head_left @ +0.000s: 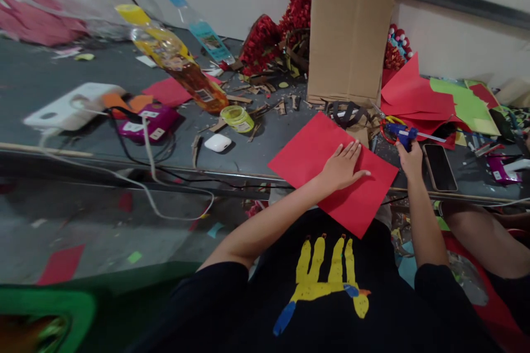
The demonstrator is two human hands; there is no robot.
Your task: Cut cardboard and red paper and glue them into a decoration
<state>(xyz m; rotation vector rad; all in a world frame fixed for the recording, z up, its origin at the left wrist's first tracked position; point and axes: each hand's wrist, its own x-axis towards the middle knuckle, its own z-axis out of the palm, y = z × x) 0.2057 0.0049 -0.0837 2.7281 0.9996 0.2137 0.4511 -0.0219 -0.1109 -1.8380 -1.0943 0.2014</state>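
Note:
A sheet of red paper (306, 149) lies at the table's front edge, its near corner hanging over toward my lap. My left hand (344, 168) rests flat on it with the fingers stretched out. To the right of the sheet, my right hand (409, 159) is closed around a blue glue gun (402, 133). A whitish glue stick (431, 137) sticks out of the gun's back end. Just beyond the gun, red and yellow loops (388, 123), possibly scissor handles, are partly hidden. A phone (439, 167) lies to the right of this hand.
A tall cardboard piece (351, 27) stands behind the paper. Leftward are a yellow-capped bottle (182, 66), a small tub (237, 118), a white earbud case (217, 143) and a power strip (74, 105) with cables along the edge. Red sheets (418, 96) lie right; another person's leg (484, 237) is beside me.

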